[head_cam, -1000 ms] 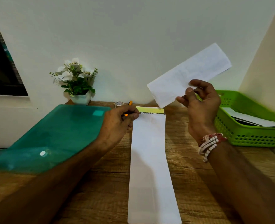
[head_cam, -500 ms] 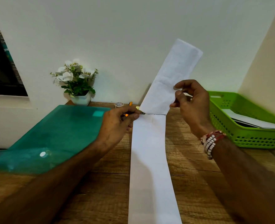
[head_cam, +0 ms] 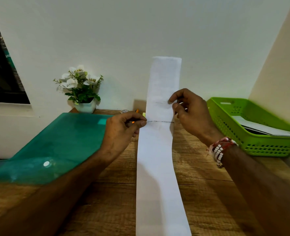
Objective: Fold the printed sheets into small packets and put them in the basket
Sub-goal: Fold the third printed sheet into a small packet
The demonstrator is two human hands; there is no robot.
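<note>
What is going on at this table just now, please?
A person is folding a long white paper strip on the wooden table. The left hand pinches its left edge at a dark crease line, while the right hand pinches the far section and holds it upright. The green basket on the right holds some papers; this strip is not yet in it.

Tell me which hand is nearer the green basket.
Right. The right hand pinches the raised end of the folded sheet just left of the green basket; the left hand pinches the crease on the sheet's far side, beside the teal folder.
</note>
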